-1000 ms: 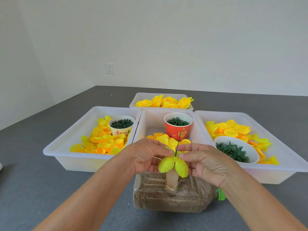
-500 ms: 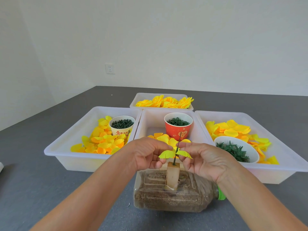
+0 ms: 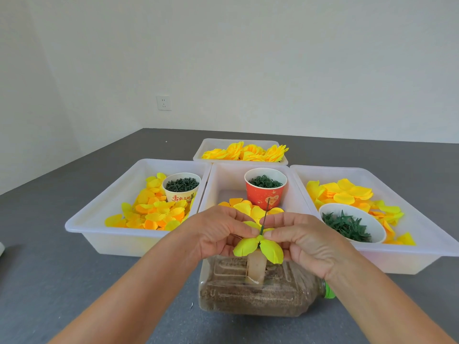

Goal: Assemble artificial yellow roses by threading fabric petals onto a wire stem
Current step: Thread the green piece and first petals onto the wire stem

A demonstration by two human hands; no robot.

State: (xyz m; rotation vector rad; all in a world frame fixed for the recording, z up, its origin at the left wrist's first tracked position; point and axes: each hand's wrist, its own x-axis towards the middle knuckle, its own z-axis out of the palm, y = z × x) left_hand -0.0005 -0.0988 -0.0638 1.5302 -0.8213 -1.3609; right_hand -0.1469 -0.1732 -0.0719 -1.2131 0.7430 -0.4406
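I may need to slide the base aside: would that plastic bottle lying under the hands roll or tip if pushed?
Probably not easily. The plastic bottle lies on its side on a flattish, ribbed face, so rolling looks unlikely. Its lower part is packed with brown granular fill, so it likely feels heavy and drags. The wire stem standing above it might wobble.

- A bare room used as a small handcraft workshop: plain white walls, one wall socket [image 3: 163, 103].
- White plastic trays [image 3: 104, 214] of sorted yellow fabric petals [image 3: 151, 212] cover a grey surface [image 3: 62, 281].
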